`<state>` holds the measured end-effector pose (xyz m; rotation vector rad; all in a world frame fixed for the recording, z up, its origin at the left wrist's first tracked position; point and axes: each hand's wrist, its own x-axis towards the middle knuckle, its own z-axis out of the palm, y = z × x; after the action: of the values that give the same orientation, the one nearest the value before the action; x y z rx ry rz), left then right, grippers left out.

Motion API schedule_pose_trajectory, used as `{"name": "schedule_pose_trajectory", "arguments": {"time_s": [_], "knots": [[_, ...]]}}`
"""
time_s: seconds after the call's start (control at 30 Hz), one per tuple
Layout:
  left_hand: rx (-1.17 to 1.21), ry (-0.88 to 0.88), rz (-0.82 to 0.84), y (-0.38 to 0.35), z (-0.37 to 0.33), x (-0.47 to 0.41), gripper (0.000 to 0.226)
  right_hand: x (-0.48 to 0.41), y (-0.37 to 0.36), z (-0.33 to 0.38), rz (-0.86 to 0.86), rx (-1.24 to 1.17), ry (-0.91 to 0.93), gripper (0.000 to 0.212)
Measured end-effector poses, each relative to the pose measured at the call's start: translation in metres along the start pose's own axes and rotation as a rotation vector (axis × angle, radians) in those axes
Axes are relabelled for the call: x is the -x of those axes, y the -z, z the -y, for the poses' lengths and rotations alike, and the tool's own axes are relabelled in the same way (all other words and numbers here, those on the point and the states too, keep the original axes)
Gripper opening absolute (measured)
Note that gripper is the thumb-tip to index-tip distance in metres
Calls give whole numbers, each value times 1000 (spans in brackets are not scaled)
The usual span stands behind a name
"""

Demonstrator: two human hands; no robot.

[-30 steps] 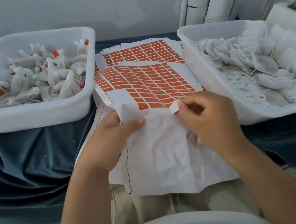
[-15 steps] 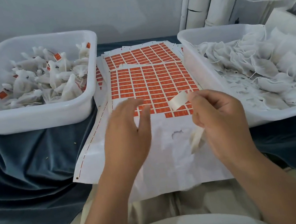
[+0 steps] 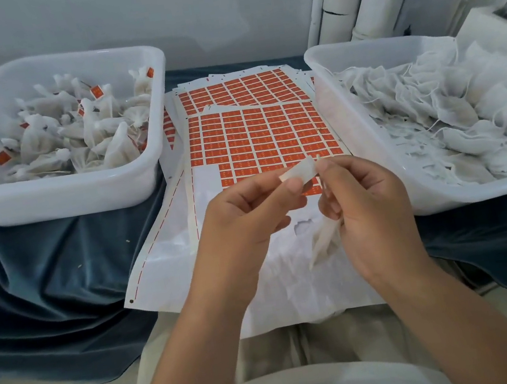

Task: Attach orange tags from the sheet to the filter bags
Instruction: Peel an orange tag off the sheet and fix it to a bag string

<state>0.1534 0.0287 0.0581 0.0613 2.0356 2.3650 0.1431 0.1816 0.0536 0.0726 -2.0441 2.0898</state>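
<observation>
Left hand (image 3: 244,223) pinches tag (image 3: 300,172), right hand (image 3: 367,207) bag (image 3: 323,240) (dangling).

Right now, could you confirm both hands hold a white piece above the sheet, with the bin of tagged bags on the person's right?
No: the head view shows the bin of tagged bags on the person's left. The left hand and right hand do hold the white piece above the sheet.

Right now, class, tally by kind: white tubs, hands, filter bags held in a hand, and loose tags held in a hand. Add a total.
White tubs: 2, the left tub and the right tub
Hands: 2, the left hand and the right hand
Held filter bag: 1
Held tag: 1
Total: 6
</observation>
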Motion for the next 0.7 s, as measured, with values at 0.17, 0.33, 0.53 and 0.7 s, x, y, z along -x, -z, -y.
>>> {"name": "schedule_pose_trajectory", "arguments": {"time_s": [0.17,0.33,0.53,0.7], "knots": [[37,46,-55,-1,3,0,12,1,-2,0,20,-58,10,33],[43,-17,-235,10,2,-4,16,0,3,6,186,42,17,22],[-92,-73,-214,17,1,-9,12,6,9,24,400,161,233,36],[12,-4,5,11,9,-6,13,13,11,33,458,394,338,33]]}}
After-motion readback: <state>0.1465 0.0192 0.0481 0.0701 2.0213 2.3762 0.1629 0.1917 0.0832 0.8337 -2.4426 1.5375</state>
